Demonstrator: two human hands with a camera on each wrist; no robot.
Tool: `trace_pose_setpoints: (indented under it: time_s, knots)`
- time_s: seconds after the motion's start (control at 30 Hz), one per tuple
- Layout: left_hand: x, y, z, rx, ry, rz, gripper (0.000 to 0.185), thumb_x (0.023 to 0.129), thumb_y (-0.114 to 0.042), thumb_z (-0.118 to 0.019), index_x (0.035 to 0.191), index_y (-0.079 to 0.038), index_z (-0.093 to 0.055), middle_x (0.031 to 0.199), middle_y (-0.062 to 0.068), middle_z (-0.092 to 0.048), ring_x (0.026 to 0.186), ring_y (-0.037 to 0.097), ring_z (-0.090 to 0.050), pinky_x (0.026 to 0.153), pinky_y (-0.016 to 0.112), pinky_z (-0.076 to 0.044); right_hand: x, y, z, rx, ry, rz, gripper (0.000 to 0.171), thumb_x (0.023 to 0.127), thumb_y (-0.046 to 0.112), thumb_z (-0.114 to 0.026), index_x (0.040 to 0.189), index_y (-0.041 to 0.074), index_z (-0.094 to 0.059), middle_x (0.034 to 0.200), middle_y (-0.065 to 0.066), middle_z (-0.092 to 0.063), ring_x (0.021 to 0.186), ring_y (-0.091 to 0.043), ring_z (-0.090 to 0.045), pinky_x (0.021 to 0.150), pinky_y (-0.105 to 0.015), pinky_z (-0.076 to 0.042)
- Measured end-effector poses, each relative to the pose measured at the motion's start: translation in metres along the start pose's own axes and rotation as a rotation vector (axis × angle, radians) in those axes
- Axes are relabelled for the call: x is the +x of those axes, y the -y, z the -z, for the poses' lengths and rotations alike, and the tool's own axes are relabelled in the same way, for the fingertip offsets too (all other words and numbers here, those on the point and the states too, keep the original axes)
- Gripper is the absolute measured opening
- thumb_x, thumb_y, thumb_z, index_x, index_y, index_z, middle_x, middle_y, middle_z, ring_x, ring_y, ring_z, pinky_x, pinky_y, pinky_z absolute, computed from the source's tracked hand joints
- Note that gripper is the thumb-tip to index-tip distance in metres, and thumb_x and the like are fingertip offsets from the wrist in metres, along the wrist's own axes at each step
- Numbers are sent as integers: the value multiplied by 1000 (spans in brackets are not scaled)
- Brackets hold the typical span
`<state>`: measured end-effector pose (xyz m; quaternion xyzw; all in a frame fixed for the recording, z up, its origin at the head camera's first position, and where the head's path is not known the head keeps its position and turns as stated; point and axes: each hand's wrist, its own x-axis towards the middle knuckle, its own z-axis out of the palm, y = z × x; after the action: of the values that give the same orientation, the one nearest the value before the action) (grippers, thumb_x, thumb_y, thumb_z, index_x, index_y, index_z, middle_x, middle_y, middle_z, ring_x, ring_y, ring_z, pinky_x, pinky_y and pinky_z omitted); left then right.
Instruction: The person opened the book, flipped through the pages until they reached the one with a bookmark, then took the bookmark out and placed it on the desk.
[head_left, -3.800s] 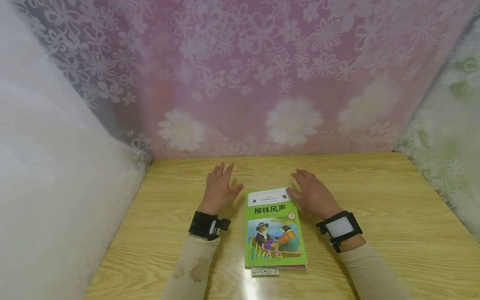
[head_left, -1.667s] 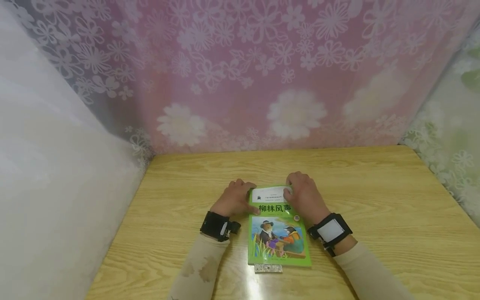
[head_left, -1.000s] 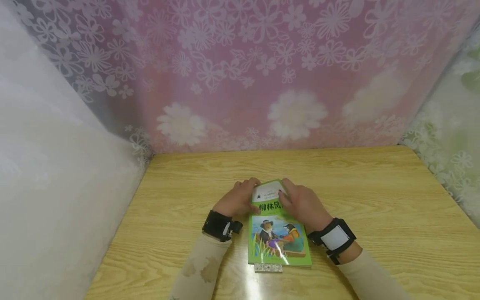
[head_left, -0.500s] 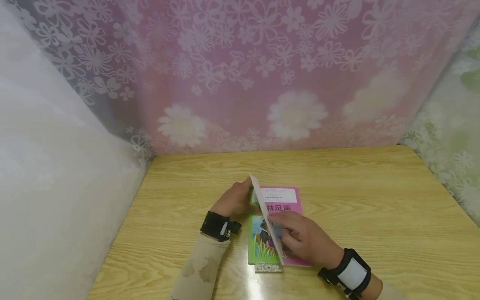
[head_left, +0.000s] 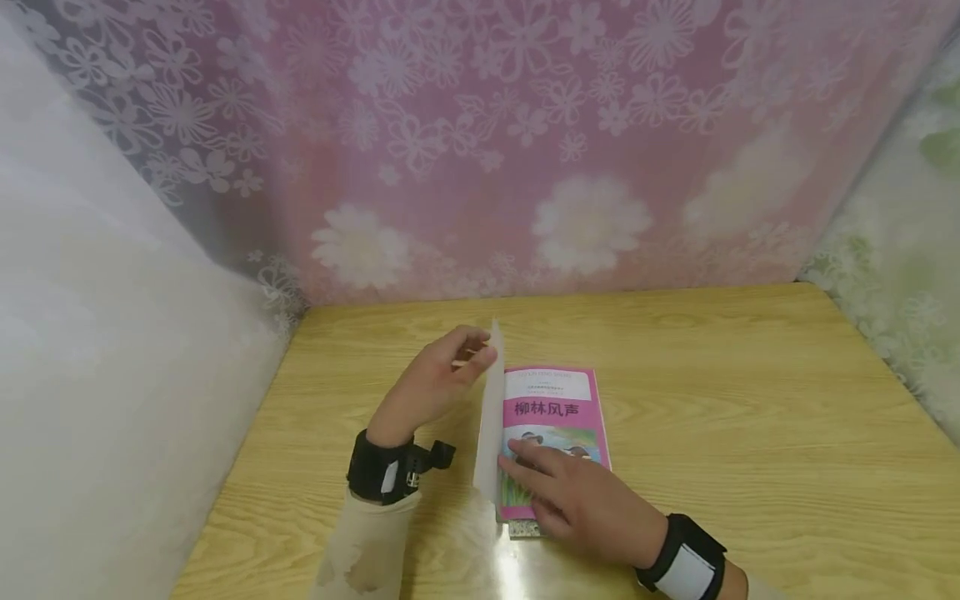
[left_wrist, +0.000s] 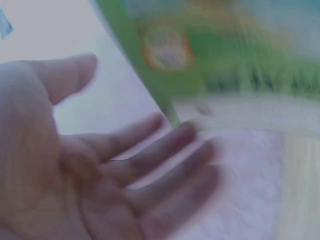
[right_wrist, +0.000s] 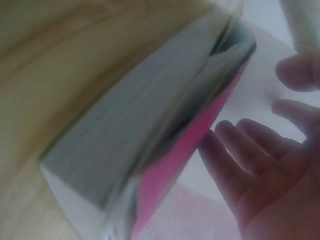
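A wooden table [head_left: 750, 400] is backed by a pink floral curtain [head_left: 525, 142]. Near its front edge a children's book [head_left: 558, 417] is laid flat, its pink title page shown. The green front cover [head_left: 489, 417] is stood on edge, propped by the straight fingers of the left hand [head_left: 431, 383]. The page is pressed by the right hand [head_left: 585, 500], fingers extended. Nothing is gripped.

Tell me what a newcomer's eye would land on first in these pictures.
First, the book in the middle of the wooden table: its green cover stands almost upright, showing a pink title page. The left hand props that cover from the left with straight fingers, and the right hand rests flat on the page's lower part. Behind hangs a pink flowered curtain.
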<state>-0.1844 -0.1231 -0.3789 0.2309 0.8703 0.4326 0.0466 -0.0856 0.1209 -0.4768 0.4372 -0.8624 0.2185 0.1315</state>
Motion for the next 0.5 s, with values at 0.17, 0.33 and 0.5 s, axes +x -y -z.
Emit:
trace_pose_setpoints:
  time_s: [0.17, 0.33, 0.5]
  knots:
    - [-24, -52, -18, 246, 137, -421, 45, 103, -35, -64, 142, -12, -60, 150, 3, -55, 144, 16, -44, 119, 37, -36, -1, 0, -4, 59, 52, -3, 58, 94, 16, -72, 149, 22, -56, 147, 1, -57, 126, -13, -59, 99, -41, -55]
    - [-40, -61, -21, 383, 393, -360, 39, 104, -38, -63, 137, -18, -65, 135, -5, -65, 127, 7, -57, 106, 26, -46, -2, -2, -2, 124, 119, -98, 45, 95, 19, -72, 139, 22, -61, 140, 5, -59, 121, -11, -59, 100, -41, -54]
    - [-56, -37, -4, 409, 425, -102, 51, 100, -43, -68, 143, -17, -61, 137, -1, -65, 127, 14, -59, 105, 35, -49, -3, -12, 10, 30, 183, -242, 36, 95, 25, -73, 130, 16, -73, 138, -7, -63, 125, -23, -61, 104, -46, -53]
